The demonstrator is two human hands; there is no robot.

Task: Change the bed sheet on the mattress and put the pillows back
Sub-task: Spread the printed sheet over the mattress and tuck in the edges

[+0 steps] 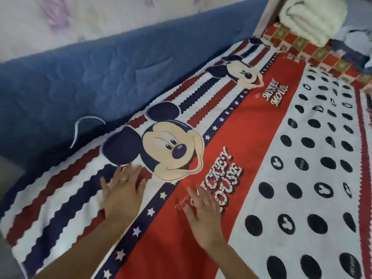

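The printed bed sheet (251, 141) is spread across the mattress, its left edge against the blue padded side (80, 77). It is best smoothed outward toward the edges with even pressure. Both the left hand (120, 190) and right hand (205, 216) are laid flat, fingers spread, holding nothing.

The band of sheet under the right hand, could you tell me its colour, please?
Red, with white lettering, seen in the head view: right hand, bed sheet.
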